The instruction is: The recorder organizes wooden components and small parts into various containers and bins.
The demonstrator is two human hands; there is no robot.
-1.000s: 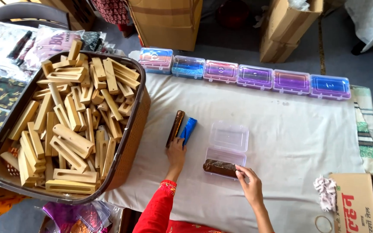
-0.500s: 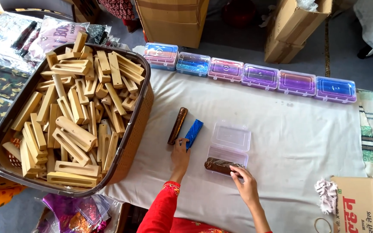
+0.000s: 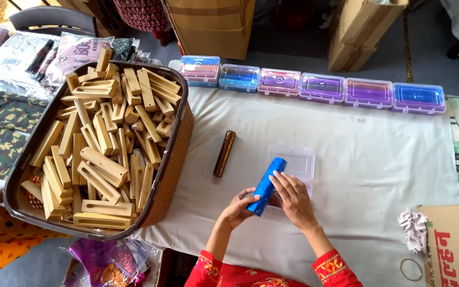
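Both hands hold a glittery blue stick (image 3: pixel 266 183) over a clear plastic box (image 3: pixel 297 162) that lies open on the white cloth. My left hand (image 3: pixel 238 206) grips the stick's near end. My right hand (image 3: pixel 292 198) rests its fingers along the stick's side and covers the box's near part. A glittery brown stick (image 3: pixel 224 153) lies alone on the cloth to the left of the box, touching nothing.
A large brown basket (image 3: pixel 172 159) full of pale wooden blocks stands at the left. Several closed boxes (image 3: pixel 314 87) with coloured contents line the table's far edge. Cardboard cartons stand behind; another carton (image 3: pixel 452 244) and a crumpled cloth (image 3: pixel 414 228) sit at the near right.
My left hand has lifted the blue stick from beside the brown one and brought it right, over the clear box. My right hand has left the box's near edge and joined it.
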